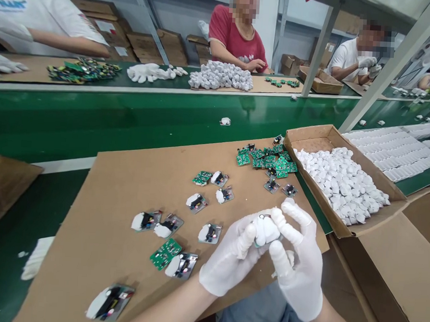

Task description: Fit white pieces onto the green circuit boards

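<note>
Both of my hands wear white gloves. My left hand [228,255] is closed on a small circuit board with a white padded piece [266,230] over it, raised above the near right part of the cardboard sheet. My right hand [301,266] curls round the same piece from the right, its fingertips pressing against it. Most of the board is hidden under the white piece and my fingers. To the left lie several boards with white pieces attached, among them one [210,233] beside my left hand. A bare green board [166,254] lies face down among them.
A cardboard box [368,226] full of white pieces [343,187] stands on the right. Green circuit boards [269,160] are heaped at the sheet's [120,185] far right. Beyond runs a green conveyor belt [148,114] carrying one assembled board [225,121]. Several people sit across it.
</note>
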The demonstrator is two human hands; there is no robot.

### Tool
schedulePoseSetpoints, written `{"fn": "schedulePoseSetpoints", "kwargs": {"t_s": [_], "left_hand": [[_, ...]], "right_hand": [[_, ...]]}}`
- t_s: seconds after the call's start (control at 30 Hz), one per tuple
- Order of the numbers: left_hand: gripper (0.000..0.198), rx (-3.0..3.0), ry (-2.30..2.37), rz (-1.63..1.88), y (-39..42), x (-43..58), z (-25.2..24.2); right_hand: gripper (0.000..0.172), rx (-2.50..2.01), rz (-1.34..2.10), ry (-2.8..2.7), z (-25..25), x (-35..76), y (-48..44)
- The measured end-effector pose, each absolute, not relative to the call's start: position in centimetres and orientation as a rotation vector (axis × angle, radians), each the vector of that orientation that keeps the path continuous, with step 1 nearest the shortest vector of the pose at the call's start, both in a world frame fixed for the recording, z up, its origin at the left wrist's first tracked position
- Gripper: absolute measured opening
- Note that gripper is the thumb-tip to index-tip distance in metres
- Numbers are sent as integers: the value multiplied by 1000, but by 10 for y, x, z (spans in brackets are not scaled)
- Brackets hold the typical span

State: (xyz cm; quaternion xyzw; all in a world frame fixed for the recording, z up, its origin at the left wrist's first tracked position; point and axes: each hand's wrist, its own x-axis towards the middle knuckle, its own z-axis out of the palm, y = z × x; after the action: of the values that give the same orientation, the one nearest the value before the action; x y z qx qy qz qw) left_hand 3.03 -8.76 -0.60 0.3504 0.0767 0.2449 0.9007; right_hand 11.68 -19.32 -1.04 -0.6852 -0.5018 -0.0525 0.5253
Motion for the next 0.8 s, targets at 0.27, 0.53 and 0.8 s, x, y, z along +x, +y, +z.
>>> {"fn": "schedulePoseSetpoints", "kwargs": {"t_s": [0.27,0.53,0.8], "left_hand": [[56,849,233,490,-88,20,-6],[52,945,261,438,-85,16,-5],[52,821,224,384,-90,18,-3]], "right_hand": [[51,-1473,164,-1114,-12,105,-204],[35,-1480,202,-1117,-11,99,-208],[60,-1352,245,-1017,-21,106,-218]]}}
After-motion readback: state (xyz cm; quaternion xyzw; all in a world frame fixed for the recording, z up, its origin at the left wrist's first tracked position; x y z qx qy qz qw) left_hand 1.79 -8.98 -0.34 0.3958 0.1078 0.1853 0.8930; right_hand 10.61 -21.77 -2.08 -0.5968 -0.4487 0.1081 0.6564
